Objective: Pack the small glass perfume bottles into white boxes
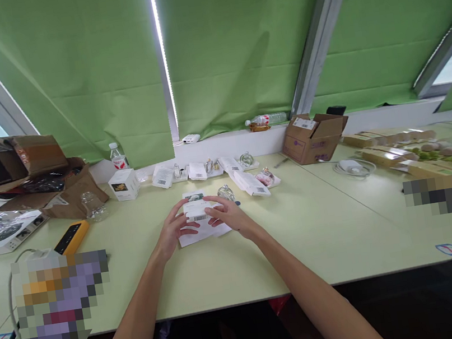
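A small white printed box [195, 210] with a barcode is between my two hands, above the middle of the table. My left hand [171, 231] grips its left side, fingers bent around the edge. On the opposite side, my right hand [231, 217] has its thumb and fingers closed on the box. White paper [187, 238] lies under the hands. Just behind my right hand is a round clear glass bottle [225, 193], partly hidden. Farther right, a white carton [251, 182] with a barcode lies beside a pinkish ornate bottle [266, 177].
More white cartons and small bottles line the back, including a round glass bottle [246, 159]. A white box [123, 185] and a clear glass jar [94, 206] stand left, near a yellow power strip [73, 237]. An open cardboard box [310, 140] sits back right, with a coiled white cable [354, 168] beside it.
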Available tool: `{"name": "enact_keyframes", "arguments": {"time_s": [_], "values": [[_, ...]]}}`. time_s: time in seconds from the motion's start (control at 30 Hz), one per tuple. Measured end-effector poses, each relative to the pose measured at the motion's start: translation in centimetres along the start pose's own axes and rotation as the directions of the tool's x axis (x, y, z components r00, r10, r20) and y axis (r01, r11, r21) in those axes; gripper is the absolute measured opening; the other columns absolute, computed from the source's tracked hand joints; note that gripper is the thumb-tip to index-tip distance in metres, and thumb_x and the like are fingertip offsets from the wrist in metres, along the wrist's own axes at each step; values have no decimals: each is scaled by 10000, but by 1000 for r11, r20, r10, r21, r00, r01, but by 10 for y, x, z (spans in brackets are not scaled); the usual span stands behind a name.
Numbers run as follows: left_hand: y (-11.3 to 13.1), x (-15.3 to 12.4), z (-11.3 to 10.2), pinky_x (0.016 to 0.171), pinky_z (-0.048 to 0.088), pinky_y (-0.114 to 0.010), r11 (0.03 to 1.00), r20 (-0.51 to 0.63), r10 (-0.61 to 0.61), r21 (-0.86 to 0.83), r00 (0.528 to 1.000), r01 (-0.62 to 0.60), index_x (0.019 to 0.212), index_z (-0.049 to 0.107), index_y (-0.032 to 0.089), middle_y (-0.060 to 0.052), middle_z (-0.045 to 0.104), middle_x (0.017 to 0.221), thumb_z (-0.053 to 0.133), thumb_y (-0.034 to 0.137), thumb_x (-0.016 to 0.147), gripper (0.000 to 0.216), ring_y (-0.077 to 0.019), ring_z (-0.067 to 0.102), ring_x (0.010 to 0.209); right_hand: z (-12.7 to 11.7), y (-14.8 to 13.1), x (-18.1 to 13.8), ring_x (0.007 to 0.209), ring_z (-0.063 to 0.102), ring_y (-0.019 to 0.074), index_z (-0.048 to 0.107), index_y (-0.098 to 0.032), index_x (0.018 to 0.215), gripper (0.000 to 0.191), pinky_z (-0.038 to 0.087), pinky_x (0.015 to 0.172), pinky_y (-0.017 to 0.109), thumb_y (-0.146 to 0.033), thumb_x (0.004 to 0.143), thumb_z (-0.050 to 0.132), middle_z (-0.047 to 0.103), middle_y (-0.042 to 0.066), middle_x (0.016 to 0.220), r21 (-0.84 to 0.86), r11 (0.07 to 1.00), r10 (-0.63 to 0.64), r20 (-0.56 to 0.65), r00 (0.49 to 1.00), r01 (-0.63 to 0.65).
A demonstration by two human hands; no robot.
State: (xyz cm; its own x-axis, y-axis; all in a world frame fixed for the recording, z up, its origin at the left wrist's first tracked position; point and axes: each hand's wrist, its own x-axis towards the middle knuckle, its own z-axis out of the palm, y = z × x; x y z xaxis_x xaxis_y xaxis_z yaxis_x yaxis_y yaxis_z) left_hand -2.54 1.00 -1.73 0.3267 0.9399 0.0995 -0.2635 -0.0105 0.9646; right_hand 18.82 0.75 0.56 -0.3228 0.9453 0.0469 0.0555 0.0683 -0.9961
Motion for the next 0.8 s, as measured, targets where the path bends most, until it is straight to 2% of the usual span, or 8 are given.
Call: {"name": "enact_keyframes", "arguments": {"time_s": [0.6, 0.8], "values": [[5, -1, 2, 759, 535, -377, 999, 39, -22, -25, 999, 23, 1409, 382, 272, -108, 621, 1145, 576, 434, 838, 624, -230, 668, 856, -1, 1, 1, 738, 662, 157, 537, -272, 1290, 551, 563, 756, 330, -492, 801, 665, 682, 33, 864, 6, 1000, 6, -17, 1000, -5], [3, -1, 3, 770, 535, -384, 999, 10, 1, 46, 1000, -2, 1389, 401, 299, -87, 630, 1082, 626, 449, 816, 633, -219, 669, 846, -1, 2, 1, 739, 659, 159, 535, -269, 1289, 555, 561, 745, 328, -504, 801, 660, 678, 28, 831, 8, 1000, 4, -18, 1000, -4]]}}
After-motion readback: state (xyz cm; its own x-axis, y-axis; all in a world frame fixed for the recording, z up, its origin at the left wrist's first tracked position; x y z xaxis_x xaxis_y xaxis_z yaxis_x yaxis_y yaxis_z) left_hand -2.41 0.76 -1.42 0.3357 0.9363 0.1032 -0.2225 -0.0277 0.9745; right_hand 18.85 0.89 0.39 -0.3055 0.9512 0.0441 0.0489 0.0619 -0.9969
